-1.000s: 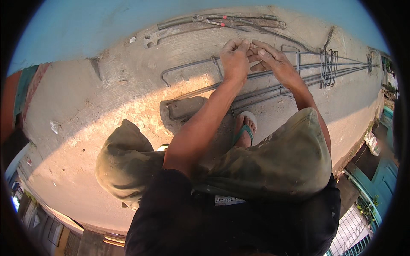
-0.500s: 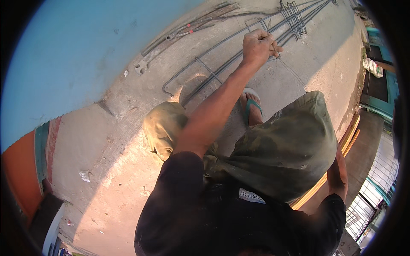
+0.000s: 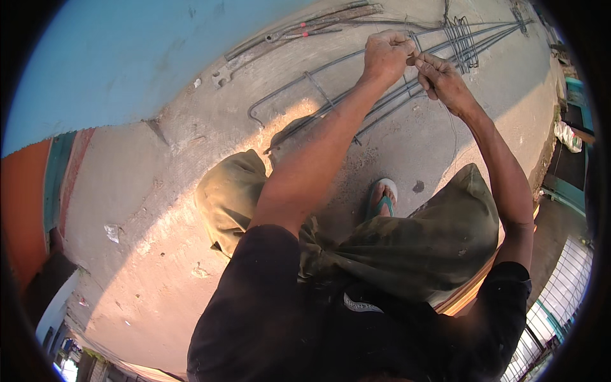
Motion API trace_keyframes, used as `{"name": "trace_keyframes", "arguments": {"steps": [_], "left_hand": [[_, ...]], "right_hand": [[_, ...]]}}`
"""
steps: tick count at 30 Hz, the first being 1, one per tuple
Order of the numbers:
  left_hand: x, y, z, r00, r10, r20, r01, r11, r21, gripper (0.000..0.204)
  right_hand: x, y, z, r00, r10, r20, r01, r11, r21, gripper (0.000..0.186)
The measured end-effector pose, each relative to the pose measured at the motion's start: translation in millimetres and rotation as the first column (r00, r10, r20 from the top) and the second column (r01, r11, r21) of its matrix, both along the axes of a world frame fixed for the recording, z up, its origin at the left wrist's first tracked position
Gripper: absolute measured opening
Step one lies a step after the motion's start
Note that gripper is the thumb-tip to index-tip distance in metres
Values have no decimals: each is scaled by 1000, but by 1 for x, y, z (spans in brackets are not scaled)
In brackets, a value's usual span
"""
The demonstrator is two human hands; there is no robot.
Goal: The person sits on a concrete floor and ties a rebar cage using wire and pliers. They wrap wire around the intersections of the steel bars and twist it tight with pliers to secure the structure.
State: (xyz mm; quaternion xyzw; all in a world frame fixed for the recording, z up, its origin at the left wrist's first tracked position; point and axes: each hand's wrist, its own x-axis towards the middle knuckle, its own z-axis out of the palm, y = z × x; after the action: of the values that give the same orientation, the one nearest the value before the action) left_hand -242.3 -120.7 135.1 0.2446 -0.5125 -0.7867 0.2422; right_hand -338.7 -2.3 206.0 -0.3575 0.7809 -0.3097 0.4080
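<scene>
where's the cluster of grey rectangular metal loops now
The loop cluster is in the head view's upper right, crossing long grey metal rods, beyond the right hand.

The rods [image 3: 308, 75] run slantwise over the ground [image 3: 159, 223] from ahead of the left knee [image 3: 230, 198] to the far right, with a bundle of stirrups [image 3: 461, 41] around them toward their far end; beyond them, on the side of the wall [image 3: 127, 63], a long-handled tool [image 3: 273, 37] lies near a notched bar [image 3: 221, 77]. Above the rods are the left hand [image 3: 387, 56] and, just to its right, the right hand [image 3: 445, 79], with a thin wire [image 3: 454, 141] between that hand and the right knee [image 3: 470, 191]. Between the 2 knees, nearer than the rods, is a sandalled foot [image 3: 384, 194].
</scene>
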Motion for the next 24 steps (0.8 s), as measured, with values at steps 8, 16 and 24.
{"name": "trace_keyframes", "arguments": {"steps": [8, 16, 24], "left_hand": [[121, -65, -44, 746, -244, 619, 381, 920, -96, 24], [151, 46, -160, 415, 388, 823, 376, 751, -543, 29], [160, 25, -167, 663, 182, 726, 53, 956, -287, 25]], "right_hand": [[-18, -25, -120, 974, 10, 226, -46, 987, 152, 24], [6, -12, -209, 915, 402, -18, -388, 894, 225, 37], [-23, 26, -245, 995, 69, -78, -59, 989, 133, 41]]}}
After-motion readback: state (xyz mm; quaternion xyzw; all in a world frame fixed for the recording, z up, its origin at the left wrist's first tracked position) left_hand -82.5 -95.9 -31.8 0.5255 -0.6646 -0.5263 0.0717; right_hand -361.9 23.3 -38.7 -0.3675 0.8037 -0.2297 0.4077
